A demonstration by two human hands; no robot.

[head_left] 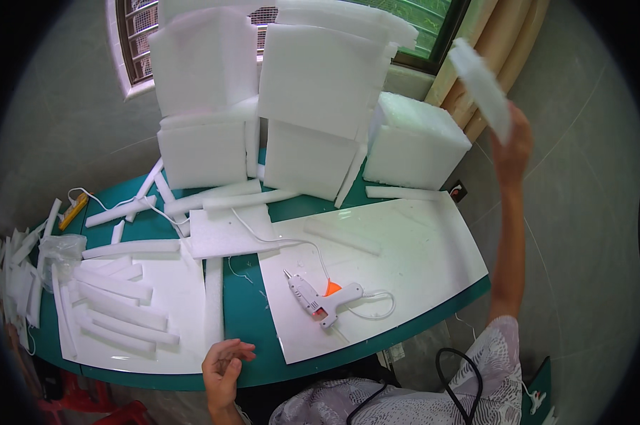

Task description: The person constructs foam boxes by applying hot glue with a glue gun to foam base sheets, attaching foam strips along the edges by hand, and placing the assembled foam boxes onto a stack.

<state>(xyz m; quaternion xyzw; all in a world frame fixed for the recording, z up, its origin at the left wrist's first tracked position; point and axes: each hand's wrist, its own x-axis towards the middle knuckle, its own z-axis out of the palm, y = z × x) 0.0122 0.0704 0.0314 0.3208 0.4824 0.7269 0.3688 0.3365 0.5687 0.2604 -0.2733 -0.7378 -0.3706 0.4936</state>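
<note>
My right hand (pixel 513 142) is raised high at the far right, closed on the end of a flat white foam piece (pixel 481 88). Motion blurs both a little. Down at the table's front edge, my left hand (pixel 224 368) hovers with loosely curled fingers, the thumb apart and nothing in it. Between the hands, a white glue gun (pixel 313 296) with an orange trigger lies on its side on a glossy white board (pixel 419 241). Its cord runs back across a foam sheet (pixel 233 230).
Tall stacks of foam blocks (pixel 323 78) stand at the back of the green table (pixel 245 319), before a window. A lower foam block (pixel 419 142) is at right. Foam strips (pixel 125 304) cover a second white board at left, near a clear plastic bag (pixel 59 255) and yellow power strip (pixel 74 211).
</note>
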